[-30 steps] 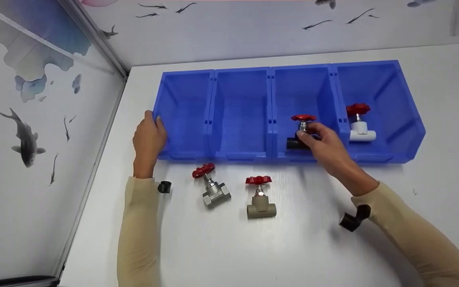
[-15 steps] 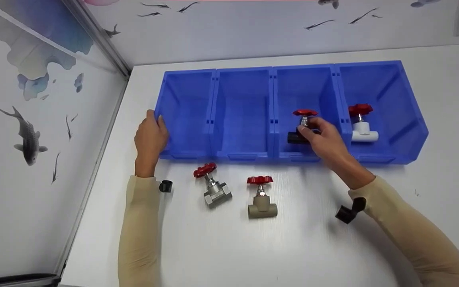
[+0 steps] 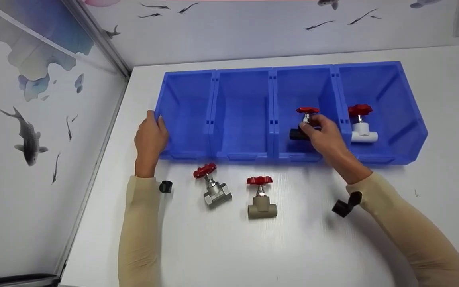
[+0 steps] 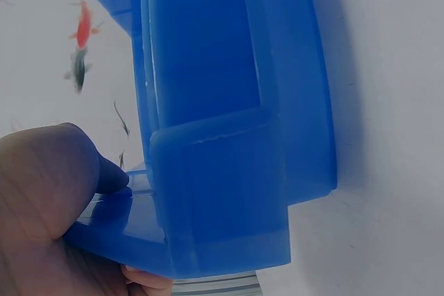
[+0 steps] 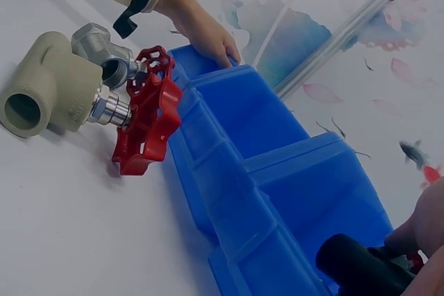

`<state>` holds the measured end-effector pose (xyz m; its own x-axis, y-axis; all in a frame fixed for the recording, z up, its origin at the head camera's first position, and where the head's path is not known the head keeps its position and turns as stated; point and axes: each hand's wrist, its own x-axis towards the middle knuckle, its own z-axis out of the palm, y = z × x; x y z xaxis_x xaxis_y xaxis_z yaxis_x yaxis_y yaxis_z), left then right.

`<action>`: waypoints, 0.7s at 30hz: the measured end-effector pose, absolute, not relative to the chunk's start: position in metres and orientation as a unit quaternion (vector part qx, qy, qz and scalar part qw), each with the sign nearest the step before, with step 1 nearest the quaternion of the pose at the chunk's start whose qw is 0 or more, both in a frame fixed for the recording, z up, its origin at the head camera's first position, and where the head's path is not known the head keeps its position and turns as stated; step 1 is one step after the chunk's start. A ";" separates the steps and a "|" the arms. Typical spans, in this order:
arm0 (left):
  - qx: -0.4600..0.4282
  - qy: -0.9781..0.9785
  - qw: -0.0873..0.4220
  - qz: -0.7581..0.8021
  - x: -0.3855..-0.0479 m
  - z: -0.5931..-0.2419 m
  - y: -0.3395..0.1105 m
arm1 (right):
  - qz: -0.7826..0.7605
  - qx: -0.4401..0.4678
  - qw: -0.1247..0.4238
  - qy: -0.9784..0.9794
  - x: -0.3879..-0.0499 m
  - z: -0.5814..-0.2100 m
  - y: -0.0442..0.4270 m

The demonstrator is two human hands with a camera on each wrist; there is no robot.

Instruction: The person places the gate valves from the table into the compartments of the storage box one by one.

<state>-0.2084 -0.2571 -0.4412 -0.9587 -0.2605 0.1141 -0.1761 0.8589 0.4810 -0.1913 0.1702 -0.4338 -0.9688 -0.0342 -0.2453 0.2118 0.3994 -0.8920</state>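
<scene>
My right hand point(image 3: 327, 137) pinches a black valve point(image 3: 299, 134) with a red handwheel in the third compartment from the left of the blue bin row point(image 3: 241, 156). In the right wrist view the black pipe end point(image 5: 340, 254) shows over that bin. My left hand point(image 3: 151, 133) grips the left wall of the leftmost bin, its thumb on the inner side; the left wrist view shows the bin wall point(image 4: 125, 227) between thumb and fingers. A white valve point(image 3: 361, 131) with a red handwheel stands in the rightmost compartment.
In front of the bins, a silver metal valve point(image 3: 216, 193) lies tilted on the white table point(image 3: 213, 247), and a beige valve point(image 3: 262, 205) lies to its right. Patterned panels point(image 3: 229, 32) stand behind and at the left.
My right hand, still holding the black valve, has moved slightly farther back and to the right within the third bin. My left hand stays on the bin wall.
</scene>
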 end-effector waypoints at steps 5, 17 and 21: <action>0.110 -0.960 0.094 -0.238 -0.208 -0.441 -0.257 | -0.545 0.058 0.107 0.830 -0.196 -0.438 0.170; 0.110 -0.960 0.097 -0.238 -0.208 -0.442 -0.257 | -0.538 0.081 0.115 0.831 -0.204 -0.440 0.166; 0.112 -0.961 0.093 -0.237 -0.209 -0.442 -0.257 | -0.530 0.083 0.118 0.835 -0.207 -0.441 0.165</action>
